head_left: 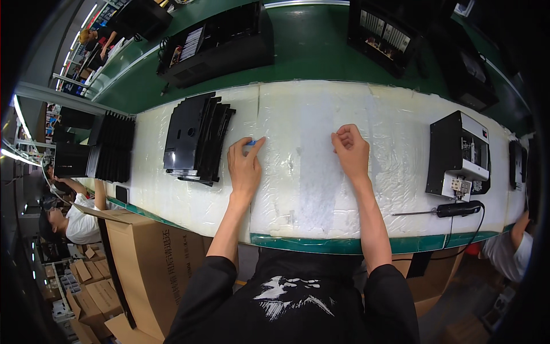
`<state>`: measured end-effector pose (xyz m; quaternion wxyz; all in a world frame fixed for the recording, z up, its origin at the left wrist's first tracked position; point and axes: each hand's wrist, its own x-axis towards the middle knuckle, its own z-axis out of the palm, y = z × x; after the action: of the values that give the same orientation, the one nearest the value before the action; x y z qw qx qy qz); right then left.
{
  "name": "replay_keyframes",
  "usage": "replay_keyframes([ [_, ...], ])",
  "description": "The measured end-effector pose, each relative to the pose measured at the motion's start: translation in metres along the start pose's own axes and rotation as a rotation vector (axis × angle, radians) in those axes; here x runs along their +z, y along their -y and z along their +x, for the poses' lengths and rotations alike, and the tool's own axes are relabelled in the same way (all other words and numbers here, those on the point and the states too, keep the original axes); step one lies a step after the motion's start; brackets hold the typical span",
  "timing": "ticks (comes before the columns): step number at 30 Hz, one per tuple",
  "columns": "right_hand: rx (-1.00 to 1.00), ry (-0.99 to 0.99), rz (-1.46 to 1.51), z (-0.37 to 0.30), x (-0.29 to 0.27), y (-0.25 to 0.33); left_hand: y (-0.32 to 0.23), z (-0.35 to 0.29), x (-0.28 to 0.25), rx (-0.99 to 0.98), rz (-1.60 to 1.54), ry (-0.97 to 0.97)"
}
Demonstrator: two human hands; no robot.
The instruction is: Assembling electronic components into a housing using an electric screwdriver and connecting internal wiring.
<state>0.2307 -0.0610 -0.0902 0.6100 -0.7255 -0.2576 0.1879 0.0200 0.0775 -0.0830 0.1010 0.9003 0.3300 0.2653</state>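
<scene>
My left hand point(245, 166) hovers over the white, plastic-covered table point(286, 206), its fingers curled around a small blue thing point(250, 143) whose kind I cannot make out. To its left leans a stack of black panels point(192, 137), close to my fingers but apart from them. My right hand point(351, 153) is above the table's middle, with thumb and fingertips pinched together. Whether anything tiny sits in that pinch is hidden. At the right end stands a black and white metal unit point(461, 152), and a black-handled electric screwdriver point(458, 210) lies in front of it.
Beyond the table a green conveyor point(309, 51) carries large black cases point(223, 46). More black panels point(112, 146) stand at the far left. Below the table edge are cardboard boxes point(154, 269). A cord point(482, 221) trails from the screwdriver. Other people point(83, 221) work at both sides.
</scene>
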Motion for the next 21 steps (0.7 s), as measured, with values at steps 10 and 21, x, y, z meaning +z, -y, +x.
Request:
replay_keyframes([
  [10, -0.035, 0.014, -0.06, -0.0006, -0.0008, -0.0003, -0.0033, 0.0032, 0.0011, -0.008, 0.083, 0.082],
  [21, -0.036, 0.02, -0.071, -0.0017, -0.0013, 0.0024, -0.0019, 0.0033, 0.0002, -0.041, 0.016, 0.083],
])
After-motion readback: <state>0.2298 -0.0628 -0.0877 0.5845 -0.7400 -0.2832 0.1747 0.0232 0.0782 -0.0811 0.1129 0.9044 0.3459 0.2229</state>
